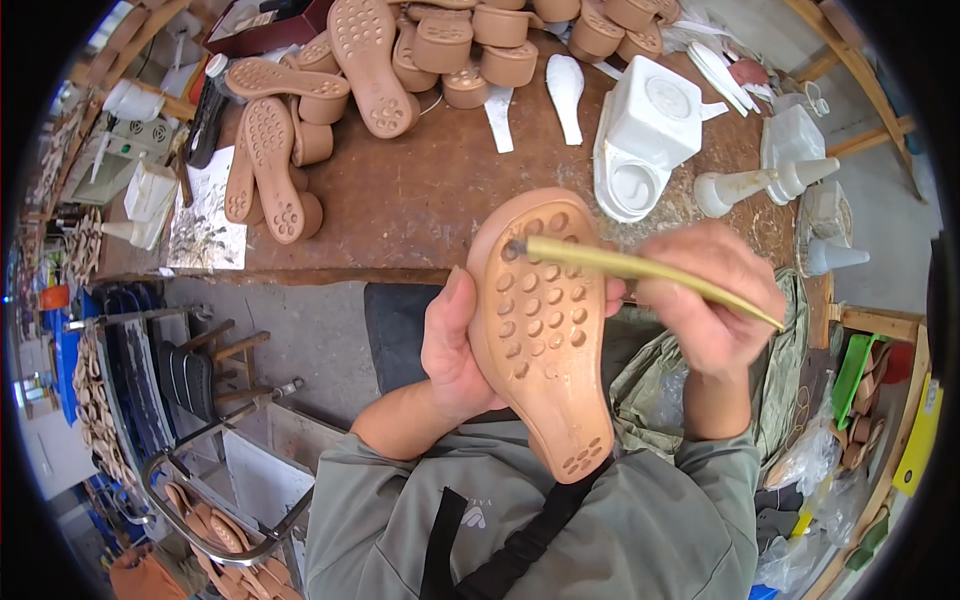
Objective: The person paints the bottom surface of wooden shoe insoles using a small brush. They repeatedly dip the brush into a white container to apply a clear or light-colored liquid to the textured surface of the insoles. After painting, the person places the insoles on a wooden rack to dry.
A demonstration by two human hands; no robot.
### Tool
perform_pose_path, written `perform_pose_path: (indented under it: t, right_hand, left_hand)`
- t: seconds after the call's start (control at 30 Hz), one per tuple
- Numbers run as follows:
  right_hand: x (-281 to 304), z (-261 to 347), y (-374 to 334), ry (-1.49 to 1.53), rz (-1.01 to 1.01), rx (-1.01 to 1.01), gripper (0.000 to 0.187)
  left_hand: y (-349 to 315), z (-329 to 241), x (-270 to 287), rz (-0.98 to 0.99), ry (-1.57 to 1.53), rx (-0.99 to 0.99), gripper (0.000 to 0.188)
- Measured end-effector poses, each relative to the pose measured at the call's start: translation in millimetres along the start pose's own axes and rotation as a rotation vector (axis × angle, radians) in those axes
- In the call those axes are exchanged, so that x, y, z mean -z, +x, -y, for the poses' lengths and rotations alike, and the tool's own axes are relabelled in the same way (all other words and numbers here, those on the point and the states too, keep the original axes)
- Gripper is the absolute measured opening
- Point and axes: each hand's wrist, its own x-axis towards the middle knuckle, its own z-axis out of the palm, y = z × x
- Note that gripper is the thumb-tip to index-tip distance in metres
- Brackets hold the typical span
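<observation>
A tan shoe sole (548,375) with rows of round hollows faces up, its wide end towards the table and its narrow end near my chest. My left hand (450,345) is closed around it, thumb on the left edge and fingertips showing at the right edge. In my right hand (715,295) is a slim brush (630,262) with a yellow handle, slanting leftward across the sole. Its dark tip is at a hollow near the upper left edge. The brush is blurred, so I cannot tell whether the tip touches.
Several heeled tan soles (375,60) are heaped on the brown table (400,215). A white plastic container (650,125) with a small round cup stands right of centre, beside white nozzle bottles (735,190). A metal-framed cart (270,440) stands at the lower left.
</observation>
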Motion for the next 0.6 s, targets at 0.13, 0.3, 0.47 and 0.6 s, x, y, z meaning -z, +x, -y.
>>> perform_pose_path:
  t: [0.13,0.3,0.47,0.6]
  right_hand:
    - [-3,-18,-25,-0.144,0.249,0.331,0.016]
    - [18,-52,-72,0.211,-0.142,-0.397,0.008]
    - [37,-117,-79,0.082,-0.435,-0.728,0.015]
    - [30,-134,-82,-0.244,-0.270,-0.599,0.014]
  left_hand:
    - [3,-5,13,-0.058,0.078,-0.001,0.079]
    - [-8,-1,67,-0.263,0.086,0.103,0.086]
    - [-52,36,104,-0.072,0.118,0.309,0.079]
    - [-53,40,113,-0.172,0.298,0.367,0.068]
